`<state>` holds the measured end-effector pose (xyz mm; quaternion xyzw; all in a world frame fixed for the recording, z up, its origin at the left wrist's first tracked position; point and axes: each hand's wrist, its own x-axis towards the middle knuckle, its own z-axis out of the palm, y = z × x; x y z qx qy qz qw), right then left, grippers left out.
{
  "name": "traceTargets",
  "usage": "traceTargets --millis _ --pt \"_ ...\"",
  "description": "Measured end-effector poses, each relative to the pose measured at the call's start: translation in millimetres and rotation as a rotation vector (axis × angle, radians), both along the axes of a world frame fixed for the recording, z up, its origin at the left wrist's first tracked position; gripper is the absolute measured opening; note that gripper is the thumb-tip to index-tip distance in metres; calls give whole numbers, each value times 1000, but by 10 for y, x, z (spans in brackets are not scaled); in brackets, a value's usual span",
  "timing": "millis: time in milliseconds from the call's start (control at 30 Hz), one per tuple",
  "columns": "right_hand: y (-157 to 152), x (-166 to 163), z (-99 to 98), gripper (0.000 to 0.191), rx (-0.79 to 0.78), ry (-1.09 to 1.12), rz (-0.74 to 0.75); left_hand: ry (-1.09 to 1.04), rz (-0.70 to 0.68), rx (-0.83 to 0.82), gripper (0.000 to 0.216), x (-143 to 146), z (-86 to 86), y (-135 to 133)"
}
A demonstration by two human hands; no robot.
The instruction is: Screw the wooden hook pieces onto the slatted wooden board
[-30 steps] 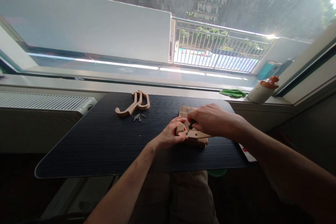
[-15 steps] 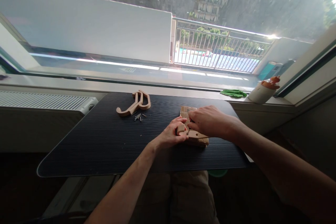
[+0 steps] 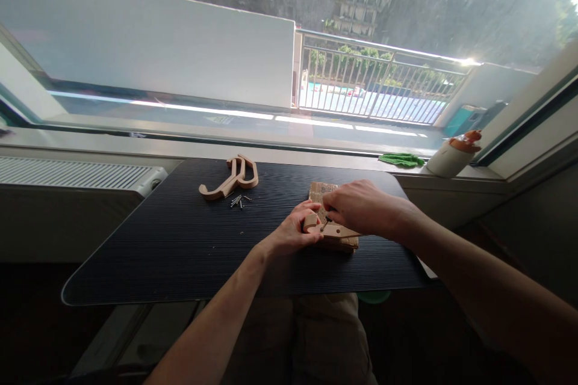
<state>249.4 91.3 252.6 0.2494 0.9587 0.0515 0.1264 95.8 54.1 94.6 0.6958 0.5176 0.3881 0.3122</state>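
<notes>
My left hand (image 3: 298, 226) is closed around the curved end of a pale wooden hook (image 3: 334, 230), pressing it onto a block of stacked corrugated cardboard (image 3: 321, 190). A round hole shows in the hook's flat shank. Over the hook, my right hand (image 3: 354, 204) grips a small screwdriver (image 3: 328, 217), whose dark handle is mostly hidden in the fingers. Its thin shaft slants down to the wood beside my left fingertips. The tip and any screw under it are too small to make out.
More wooden hooks (image 3: 232, 177) lie at the table's back left, with several loose screws (image 3: 238, 201) before them. The black table (image 3: 180, 252) meets the windowsill, where a green cloth (image 3: 401, 160) and a white container (image 3: 448, 159) sit. A radiator (image 3: 81, 173) stands left.
My right hand has turned slightly at the wrist, and more of the screwdriver's shaft shows. The hook, the cardboard and my left hand stay in place.
</notes>
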Motion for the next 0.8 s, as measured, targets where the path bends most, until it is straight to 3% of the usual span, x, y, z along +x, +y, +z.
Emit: traceTargets --millis 233,467,567,800 --pt "-53 -26 10 30 -1 -24 -16 -21 -10 32 37 -4 -20 6" --pt "-67 -30 11 20 -12 -64 -18 -4 -10 37 28 0 16 -8" --pt "-42 -13 -9 26 -6 -52 -14 -5 -9 37 27 -1 13 -10" --pt "-23 -21 -39 20 -16 -32 -28 -3 -2 18 29 0 -9 -2"
